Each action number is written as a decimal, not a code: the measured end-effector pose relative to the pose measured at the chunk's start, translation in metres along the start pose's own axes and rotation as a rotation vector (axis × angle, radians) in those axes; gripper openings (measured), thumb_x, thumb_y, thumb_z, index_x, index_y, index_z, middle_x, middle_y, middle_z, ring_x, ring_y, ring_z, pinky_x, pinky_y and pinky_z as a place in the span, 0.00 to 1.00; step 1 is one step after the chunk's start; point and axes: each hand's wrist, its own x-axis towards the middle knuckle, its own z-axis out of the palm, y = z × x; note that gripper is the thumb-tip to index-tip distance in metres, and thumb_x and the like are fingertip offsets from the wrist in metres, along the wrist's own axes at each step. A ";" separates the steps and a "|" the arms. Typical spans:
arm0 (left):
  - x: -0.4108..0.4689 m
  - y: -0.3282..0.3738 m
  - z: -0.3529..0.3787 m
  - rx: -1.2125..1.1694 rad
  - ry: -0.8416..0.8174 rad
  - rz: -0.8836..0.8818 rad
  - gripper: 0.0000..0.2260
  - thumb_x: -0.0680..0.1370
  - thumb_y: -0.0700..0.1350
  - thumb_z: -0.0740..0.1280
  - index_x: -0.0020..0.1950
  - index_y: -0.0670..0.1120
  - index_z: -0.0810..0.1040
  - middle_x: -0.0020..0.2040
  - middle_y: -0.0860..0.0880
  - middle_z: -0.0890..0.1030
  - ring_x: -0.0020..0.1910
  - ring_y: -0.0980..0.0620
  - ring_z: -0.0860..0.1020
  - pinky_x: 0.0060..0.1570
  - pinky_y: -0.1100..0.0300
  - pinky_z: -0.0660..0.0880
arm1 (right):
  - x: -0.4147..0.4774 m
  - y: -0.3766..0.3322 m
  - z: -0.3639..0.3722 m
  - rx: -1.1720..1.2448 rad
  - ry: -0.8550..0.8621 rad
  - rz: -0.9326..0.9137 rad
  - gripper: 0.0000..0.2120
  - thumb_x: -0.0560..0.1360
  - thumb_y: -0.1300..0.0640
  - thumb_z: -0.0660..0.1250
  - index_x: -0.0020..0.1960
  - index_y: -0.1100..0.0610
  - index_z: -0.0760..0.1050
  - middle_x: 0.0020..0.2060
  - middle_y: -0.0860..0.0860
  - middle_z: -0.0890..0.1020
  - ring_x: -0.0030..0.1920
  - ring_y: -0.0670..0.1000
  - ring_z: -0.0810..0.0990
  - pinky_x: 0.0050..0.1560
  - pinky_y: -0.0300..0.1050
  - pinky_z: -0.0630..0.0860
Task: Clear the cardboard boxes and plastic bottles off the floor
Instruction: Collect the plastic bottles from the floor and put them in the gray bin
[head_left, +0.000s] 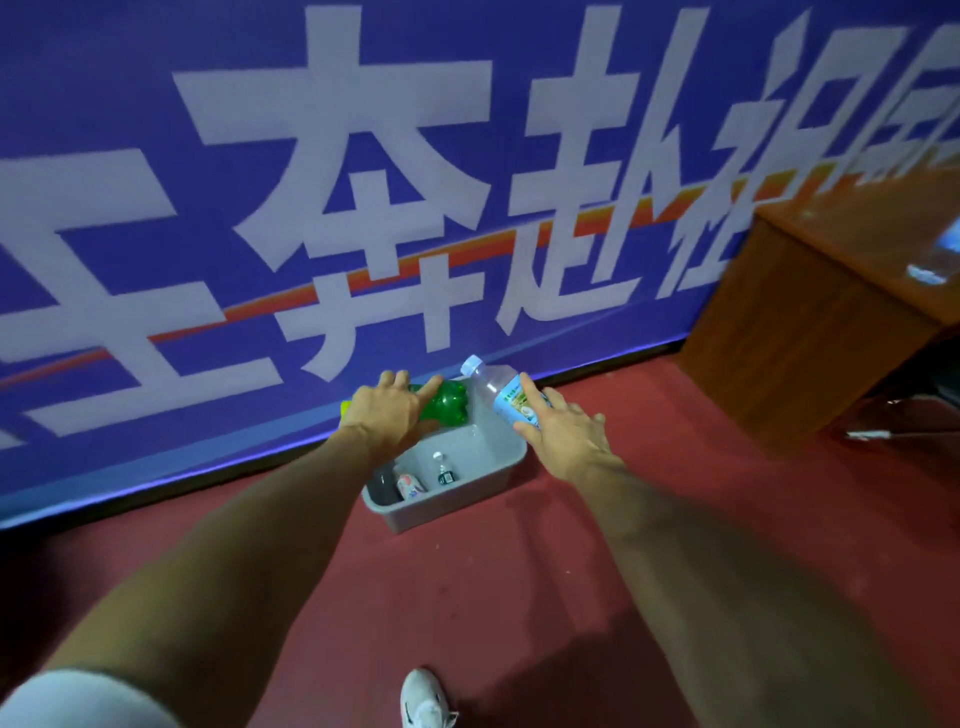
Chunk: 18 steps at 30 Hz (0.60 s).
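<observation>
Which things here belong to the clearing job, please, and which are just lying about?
Job:
green bottle, held in the left hand
clear bottle, held in the right hand
grey bin
small bottles inside it

Lying about:
desk
banner

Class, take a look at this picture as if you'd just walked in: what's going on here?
A person leans over a grey bin on the red floor beside a blue banner wall. The left hand holds a green bottle and the right hand holds a clear bottle with a blue label, both above the bin's far end. A few small bottles already sit inside.
</observation>
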 end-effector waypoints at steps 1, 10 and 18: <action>0.014 -0.011 0.004 -0.006 -0.008 -0.015 0.32 0.82 0.63 0.53 0.82 0.56 0.45 0.70 0.42 0.67 0.69 0.42 0.67 0.56 0.47 0.75 | 0.019 -0.006 0.001 0.005 -0.013 -0.014 0.31 0.84 0.41 0.53 0.81 0.42 0.40 0.79 0.50 0.58 0.71 0.58 0.67 0.70 0.62 0.62; 0.119 -0.064 0.031 -0.019 -0.094 -0.084 0.30 0.83 0.60 0.56 0.81 0.58 0.46 0.73 0.41 0.65 0.72 0.41 0.64 0.66 0.41 0.68 | 0.165 -0.032 0.001 0.012 -0.106 -0.083 0.32 0.84 0.42 0.53 0.81 0.41 0.40 0.79 0.50 0.56 0.72 0.59 0.66 0.70 0.63 0.62; 0.236 -0.058 0.101 -0.107 -0.143 -0.237 0.32 0.82 0.59 0.59 0.81 0.57 0.45 0.75 0.42 0.61 0.74 0.41 0.61 0.68 0.39 0.66 | 0.302 -0.005 0.058 0.016 -0.181 -0.141 0.32 0.83 0.41 0.53 0.81 0.42 0.40 0.79 0.50 0.57 0.72 0.60 0.67 0.69 0.62 0.62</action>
